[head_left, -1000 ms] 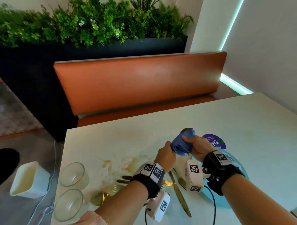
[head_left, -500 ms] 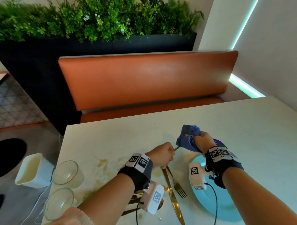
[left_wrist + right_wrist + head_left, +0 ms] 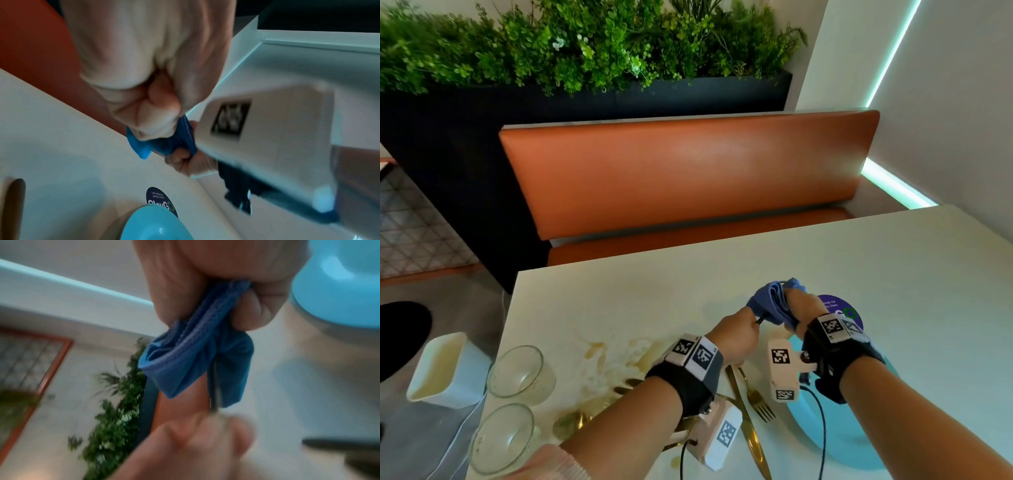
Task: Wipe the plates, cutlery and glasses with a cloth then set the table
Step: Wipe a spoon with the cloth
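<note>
Head view: blue cloth [image 3: 774, 301] bunched round thin utensil handle [image 3: 759, 320].

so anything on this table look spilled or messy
Yes. Brownish smears stain the table just beyond the two glasses, left of the left hand. They look like dried spill marks; the gold cutlery also lies scattered, not yet set.

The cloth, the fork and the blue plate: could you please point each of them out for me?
cloth [image 3: 774, 303], head view, the bunched middle folds.
fork [image 3: 760, 407], head view, the base of the tines.
plate [image 3: 859, 455], head view, the bare near rim.
</note>
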Demonstrator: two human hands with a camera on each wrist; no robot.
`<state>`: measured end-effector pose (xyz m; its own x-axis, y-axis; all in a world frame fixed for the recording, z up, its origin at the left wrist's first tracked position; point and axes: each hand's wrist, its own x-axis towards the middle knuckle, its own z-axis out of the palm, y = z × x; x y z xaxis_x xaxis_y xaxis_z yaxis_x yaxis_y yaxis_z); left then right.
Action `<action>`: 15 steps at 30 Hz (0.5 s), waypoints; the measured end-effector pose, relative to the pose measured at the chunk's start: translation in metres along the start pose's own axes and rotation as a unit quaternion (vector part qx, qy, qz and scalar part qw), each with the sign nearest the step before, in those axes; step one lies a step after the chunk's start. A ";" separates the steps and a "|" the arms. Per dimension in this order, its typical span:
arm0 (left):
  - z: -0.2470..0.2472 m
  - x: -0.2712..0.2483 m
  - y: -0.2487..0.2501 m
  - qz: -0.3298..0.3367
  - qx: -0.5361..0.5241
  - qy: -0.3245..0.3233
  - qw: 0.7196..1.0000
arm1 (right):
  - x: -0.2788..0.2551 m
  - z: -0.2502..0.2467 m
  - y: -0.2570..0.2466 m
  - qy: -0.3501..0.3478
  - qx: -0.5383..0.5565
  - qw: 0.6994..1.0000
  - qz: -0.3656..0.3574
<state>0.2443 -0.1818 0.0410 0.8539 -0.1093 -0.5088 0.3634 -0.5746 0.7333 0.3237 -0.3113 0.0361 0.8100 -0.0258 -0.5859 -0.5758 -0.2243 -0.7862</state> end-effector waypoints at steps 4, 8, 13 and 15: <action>-0.009 0.000 -0.006 0.010 -0.082 -0.026 0.996 | -0.002 -0.011 -0.012 0.117 -0.142 0.979 -0.086; -0.006 0.002 0.006 0.026 -0.066 0.027 0.997 | -0.004 0.001 -0.001 0.081 0.090 0.993 -0.015; 0.002 0.008 0.003 0.042 -0.066 0.076 0.994 | -0.004 0.021 0.007 -0.024 0.144 0.989 0.020; 0.002 0.006 0.000 0.035 -0.131 0.061 0.989 | 0.002 0.017 0.006 0.023 0.139 0.990 0.001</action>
<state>0.2482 -0.1845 0.0371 0.9132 -0.0331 -0.4062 0.3724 -0.3372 0.8646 0.3201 -0.2957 0.0266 0.8094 -0.0715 -0.5829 -0.5806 0.0518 -0.8125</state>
